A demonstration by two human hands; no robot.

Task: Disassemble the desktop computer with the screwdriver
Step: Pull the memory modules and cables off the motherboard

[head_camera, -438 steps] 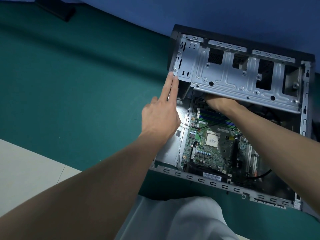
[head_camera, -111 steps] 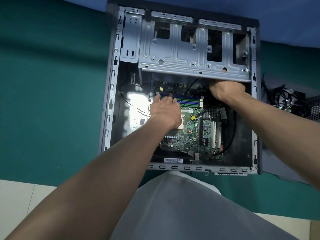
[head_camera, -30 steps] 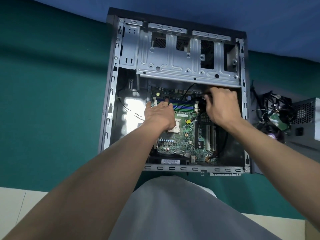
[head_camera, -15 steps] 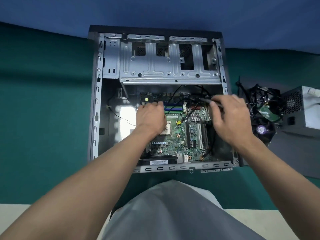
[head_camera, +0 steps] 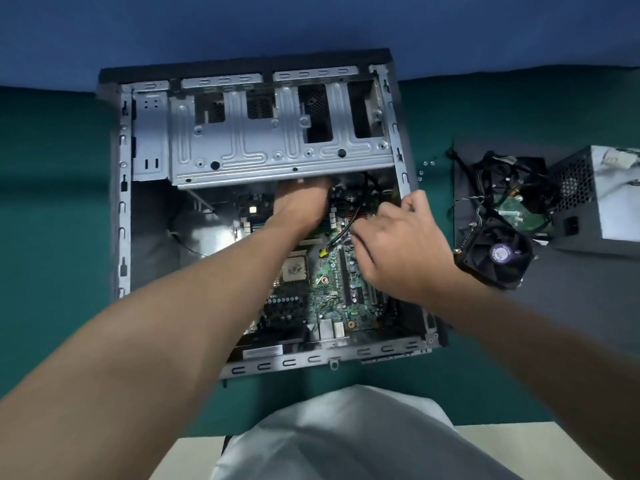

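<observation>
- The desktop computer [head_camera: 123, 202] lies on its side on a green mat [head_camera: 52, 202], open side up, with its far edge against a blue wall [head_camera: 311, 22].
- A bare metal drive cage [head_camera: 277, 150] spans the far half of the case. The motherboard [head_camera: 329, 296] lies flat in the near half, its square processor [head_camera: 294, 268] uncovered.
- My left hand [head_camera: 301, 206] reaches across the motherboard and goes in under the near edge of the drive cage. The knuckles show, but the fingers are hidden by the metal, so I cannot tell whether they are gripping anything.
- My right hand [head_camera: 398, 244] hovers over the right part of the motherboard, just inside the case's right wall. Its fingers [head_camera: 384, 213] are curled, the thumb is raised, and the tips are closed on a thin black cable [head_camera: 337, 237], as far as the blur lets me see.
- That cable runs down and to the left to a small yellow end [head_camera: 323, 251], which sits on the board just right of the processor.
- To the right of the case, apart from it, a dark panel [head_camera: 571, 289] lies on the mat.
- On that panel are a black cooler fan [head_camera: 498, 252], a tangle of black wires [head_camera: 498, 174] and a green circuit board [head_camera: 509, 209] partly under the wires.
- A grey power supply [head_camera: 602, 199] with a mesh side sits at the far right, touching the tangle.
- A few small screws [head_camera: 429, 163] lie on the mat between the case and the panel.
- Grey cloth [head_camera: 346, 438] covers my lap at the bottom edge.
</observation>
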